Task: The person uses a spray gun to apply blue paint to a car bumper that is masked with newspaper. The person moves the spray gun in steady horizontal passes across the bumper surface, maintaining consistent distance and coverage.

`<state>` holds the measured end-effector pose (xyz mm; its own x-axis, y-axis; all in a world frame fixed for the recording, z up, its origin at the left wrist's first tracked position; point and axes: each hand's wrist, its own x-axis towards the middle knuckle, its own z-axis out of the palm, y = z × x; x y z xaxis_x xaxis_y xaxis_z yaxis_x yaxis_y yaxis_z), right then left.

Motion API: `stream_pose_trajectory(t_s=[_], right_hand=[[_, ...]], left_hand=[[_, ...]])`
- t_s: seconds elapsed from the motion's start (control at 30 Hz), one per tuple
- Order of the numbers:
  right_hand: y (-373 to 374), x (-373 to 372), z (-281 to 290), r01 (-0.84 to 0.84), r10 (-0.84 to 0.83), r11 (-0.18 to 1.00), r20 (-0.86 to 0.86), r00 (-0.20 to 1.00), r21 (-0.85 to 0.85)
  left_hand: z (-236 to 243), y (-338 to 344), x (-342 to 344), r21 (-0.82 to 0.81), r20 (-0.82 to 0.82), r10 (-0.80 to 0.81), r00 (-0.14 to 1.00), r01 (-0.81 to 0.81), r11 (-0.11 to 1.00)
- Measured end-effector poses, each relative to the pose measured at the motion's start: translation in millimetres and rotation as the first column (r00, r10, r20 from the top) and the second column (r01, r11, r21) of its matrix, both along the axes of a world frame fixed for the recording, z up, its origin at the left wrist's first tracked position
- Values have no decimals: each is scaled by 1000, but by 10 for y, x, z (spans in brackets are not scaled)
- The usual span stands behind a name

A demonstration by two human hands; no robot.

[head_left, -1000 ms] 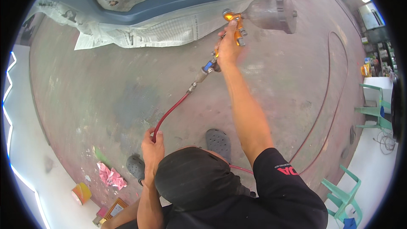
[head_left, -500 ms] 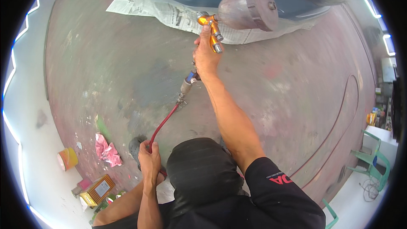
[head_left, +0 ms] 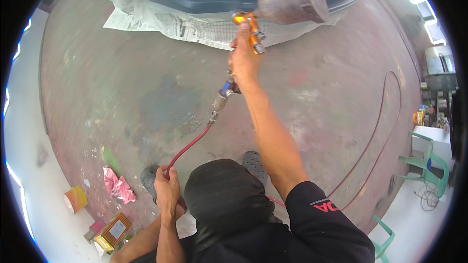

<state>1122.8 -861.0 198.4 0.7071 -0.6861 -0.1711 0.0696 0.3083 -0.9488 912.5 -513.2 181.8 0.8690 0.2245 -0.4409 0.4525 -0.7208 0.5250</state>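
Above stained floor, I see the right hand clasping a spray gun near the blue panel, the left hand pinching red hose.

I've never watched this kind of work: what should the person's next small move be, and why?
Perhaps ease the spray gun sideways along the blue panel: the right hand grips the gun, its orange head appears near the panel, and the left hand holds the red hose.
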Motion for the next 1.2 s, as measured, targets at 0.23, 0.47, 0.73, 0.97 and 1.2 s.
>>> stream_pose_trajectory(t_s=[0.23,0.47,0.73,0.97,1.2], right_hand=[[-1025,-494,198,294,-297,949,11,955,117],[-909,-872,395,157,-157,986,-12,988,54],[166,-949,761,-469,320,734,-358,877,-492],[136,-1082,1803,-845,482,-199,-800,357,-497],[353,-1970,2535,-616,479,-533,-807,345,-580]], left_hand=[[127,-367,117,44,-8,-172,985,172,984],[228,-818,511,454,138,-677,723,561,692],[568,-2226,1400,-364,701,-300,647,686,630],[438,-2020,1854,-772,384,190,904,201,603],[698,-1982,2176,-400,570,-19,821,298,867]])
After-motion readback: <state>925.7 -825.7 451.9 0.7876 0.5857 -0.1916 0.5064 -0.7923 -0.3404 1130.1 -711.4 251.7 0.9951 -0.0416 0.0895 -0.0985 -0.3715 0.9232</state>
